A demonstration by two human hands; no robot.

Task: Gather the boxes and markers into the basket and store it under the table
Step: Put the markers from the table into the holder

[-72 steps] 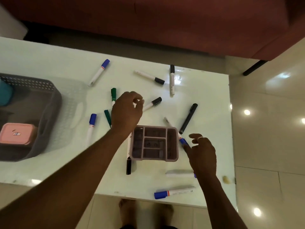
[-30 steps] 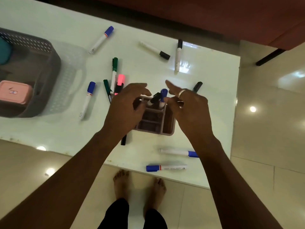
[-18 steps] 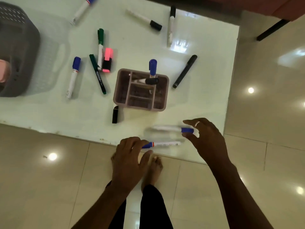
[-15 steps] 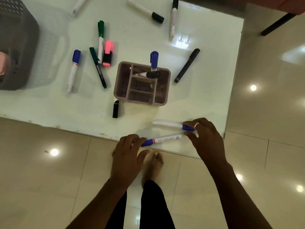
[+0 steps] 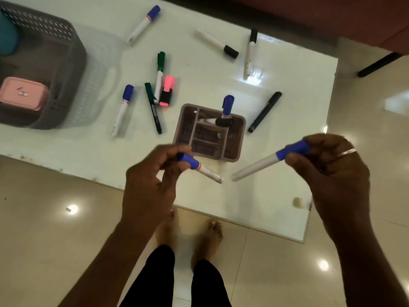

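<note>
Above the worktop's [image 5: 276, 209] near edge, left hand [image 5: 150, 185] pinches 1 blue-capped marker [image 5: 201, 169], right hand [image 5: 332, 173] grips a 2nd marker [image 5: 263, 163], just short of the organiser box [image 5: 243, 134]; converging tips may clash and knock 1 loose.

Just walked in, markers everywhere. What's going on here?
A person is tidying up markers. The left hand grips one blue-capped marker, the right hand a second blue-capped marker, both above the white table near the organizer box, which holds two markers. Others lie loose; the grey basket holds a pink box.
</note>
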